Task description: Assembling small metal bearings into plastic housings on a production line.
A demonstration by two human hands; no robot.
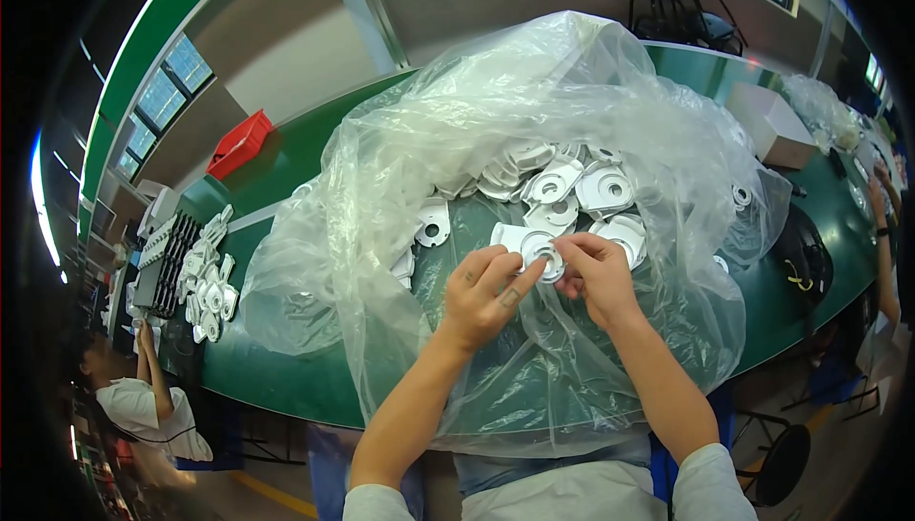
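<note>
Between my two hands is a white plastic part [512, 235], with a flat plate at one end and a round ring at the other. My left hand [482, 294] grips its near left side, the index finger stretched onto the ring. At the ring's right edge, my right hand [604, 281] pinches with thumb and fingers; its curled fingers are partly hidden. Just beyond lies a heap of similar white parts [564, 178] inside a large, clear plastic bag [562, 63], whose mouth spreads toward me. One loose part [434, 223] rests left of the heap.
A green table [276, 383] carries the bag. A red bin [240, 144] stands far left, near black trays [170, 264] and more white parts [212, 294]. At right are a white box [772, 125] and a black bag [803, 252]. A person [143, 411] sits at left.
</note>
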